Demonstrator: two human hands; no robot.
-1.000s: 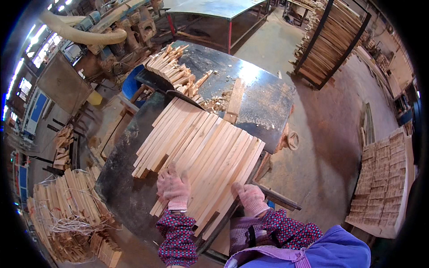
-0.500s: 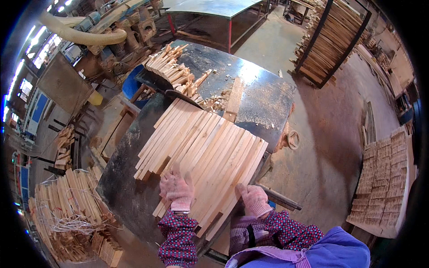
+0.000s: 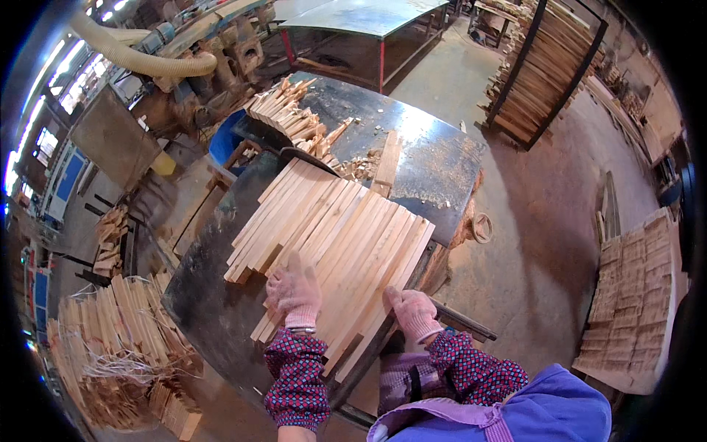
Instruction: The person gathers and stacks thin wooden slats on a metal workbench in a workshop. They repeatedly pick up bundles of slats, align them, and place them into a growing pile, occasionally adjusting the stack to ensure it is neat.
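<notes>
Shifted higher in view, the left hand (image 3: 296, 296) partly hides wooden strips (image 3: 346, 247).

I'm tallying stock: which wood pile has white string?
The lower-left pile, beside the dark table: white strands cross it, while the sticks under the left hand show none.

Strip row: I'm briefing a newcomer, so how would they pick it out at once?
Find the dark table in the middle. On its near part, the strip row lies under the left hand, with the right hand at its right edge. Its strips lie side by side, unlike the jumbled sticks beyond and the tied bundle at lower left.
</notes>
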